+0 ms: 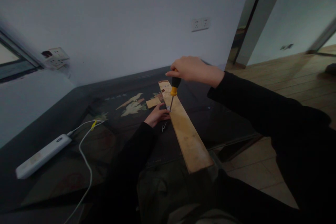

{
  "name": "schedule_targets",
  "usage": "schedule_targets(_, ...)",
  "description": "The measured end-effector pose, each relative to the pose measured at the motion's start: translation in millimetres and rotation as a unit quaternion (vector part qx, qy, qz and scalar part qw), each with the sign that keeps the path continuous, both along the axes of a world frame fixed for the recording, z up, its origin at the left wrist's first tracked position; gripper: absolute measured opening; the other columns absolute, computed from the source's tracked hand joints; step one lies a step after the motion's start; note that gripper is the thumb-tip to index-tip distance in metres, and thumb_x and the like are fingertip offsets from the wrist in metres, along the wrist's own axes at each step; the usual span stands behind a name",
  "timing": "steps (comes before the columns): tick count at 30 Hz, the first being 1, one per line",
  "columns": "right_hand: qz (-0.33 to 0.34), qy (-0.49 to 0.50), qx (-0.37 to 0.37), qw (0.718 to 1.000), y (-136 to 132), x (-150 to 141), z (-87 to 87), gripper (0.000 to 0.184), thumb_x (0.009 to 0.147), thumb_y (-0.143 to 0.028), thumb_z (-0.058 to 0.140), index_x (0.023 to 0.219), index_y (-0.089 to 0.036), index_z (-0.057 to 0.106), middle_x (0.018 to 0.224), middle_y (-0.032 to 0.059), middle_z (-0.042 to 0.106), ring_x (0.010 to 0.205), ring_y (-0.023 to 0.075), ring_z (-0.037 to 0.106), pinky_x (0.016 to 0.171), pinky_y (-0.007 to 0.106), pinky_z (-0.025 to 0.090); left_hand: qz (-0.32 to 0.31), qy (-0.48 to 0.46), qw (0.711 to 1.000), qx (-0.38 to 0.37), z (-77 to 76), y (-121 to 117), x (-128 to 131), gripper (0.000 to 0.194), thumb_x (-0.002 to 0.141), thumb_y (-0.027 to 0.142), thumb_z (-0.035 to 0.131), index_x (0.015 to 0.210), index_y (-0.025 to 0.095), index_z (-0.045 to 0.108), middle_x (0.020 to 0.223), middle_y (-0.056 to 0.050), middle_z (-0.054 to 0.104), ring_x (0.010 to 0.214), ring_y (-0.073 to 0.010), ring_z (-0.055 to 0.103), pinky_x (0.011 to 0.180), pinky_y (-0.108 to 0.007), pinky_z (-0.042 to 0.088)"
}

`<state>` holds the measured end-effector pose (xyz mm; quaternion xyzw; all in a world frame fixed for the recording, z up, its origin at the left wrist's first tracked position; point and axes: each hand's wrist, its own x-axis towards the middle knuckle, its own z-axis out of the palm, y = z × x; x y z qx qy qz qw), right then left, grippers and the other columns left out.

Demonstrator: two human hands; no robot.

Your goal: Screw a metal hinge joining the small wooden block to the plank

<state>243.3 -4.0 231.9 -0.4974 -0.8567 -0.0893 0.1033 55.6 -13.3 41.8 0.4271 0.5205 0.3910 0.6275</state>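
Across ten to twelve o'clock, with the centre of the view as hub, runs a plain pale wall (126,21). Tiled floor (296,80) occupies two to four o'clock, beyond a doorway opening. The surface (207,122), dark and glossy with pale plant-like motifs, spreads from the hub towards seven and nine o'clock, its far side near the wall.

One long wooden board (187,127) lies on the surface, from just above the hub to five o'clock, its near end at the surface's front edge. A white power strip (43,155) sits towards eight o'clock, with a white cable (85,161) beside it bearing a yellow tag.

Hands: apart. The right hand (190,68), towards one o'clock, is closed round the handle of a black-and-yellow screwdriver (173,91), shaft down to the board's left edge. The left hand (157,114), towards seven, has its fingertips at that edge beside the tip; their grip cannot be determined.

Wall sockets (200,24) at one o'clock. Small wooden piece (153,103) at nine, near the left hand. Loose screws (163,126) at six, smallest items noted.
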Motion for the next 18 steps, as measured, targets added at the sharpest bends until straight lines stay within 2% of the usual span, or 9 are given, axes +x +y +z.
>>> schedule_targets(5,0.08,0.041,-0.102,0.991,5,4,-1.6,0.045,0.086,-0.051,0.059,0.11,-0.015,0.071,0.089,0.0105,0.071,0.075,0.0167,0.063,0.067,0.029,0.039,0.0,0.005,1.0,-0.006,1.4,0,1,0.069,0.081,0.002,0.06,0.143,0.016,0.033,0.09,-0.007,0.07,0.063,-0.014,0.07,0.067,-0.026,0.059)
schedule_targets(8,0.104,0.069,-0.154,0.98,9,6,-2.7,0.042,0.083,-0.045,0.065,0.108,-0.012,0.071,0.082,0.0074,0.07,0.064,0.0125,0.061,0.064,0.027,0.04,0.004,0.009,1.0,-0.01,1.2,1,1,0.068,0.082,0.002,0.059,0.143,0.017,0.033,0.091,-0.008,0.07,0.062,-0.0135,0.069,0.067,-0.027,0.059)
schedule_targets(18,0.126,0.095,-0.152,0.976,16,13,-4.7,0.032,0.083,-0.036,0.066,0.1,-0.011,0.073,0.073,0.0038,0.068,0.055,0.0092,0.058,0.058,0.023,0.042,0.002,0.002,1.0,-0.011,1.2,1,3,0.066,0.083,0.002,0.059,0.142,0.017,0.034,0.09,-0.008,0.071,0.061,-0.014,0.07,0.067,-0.027,0.06)
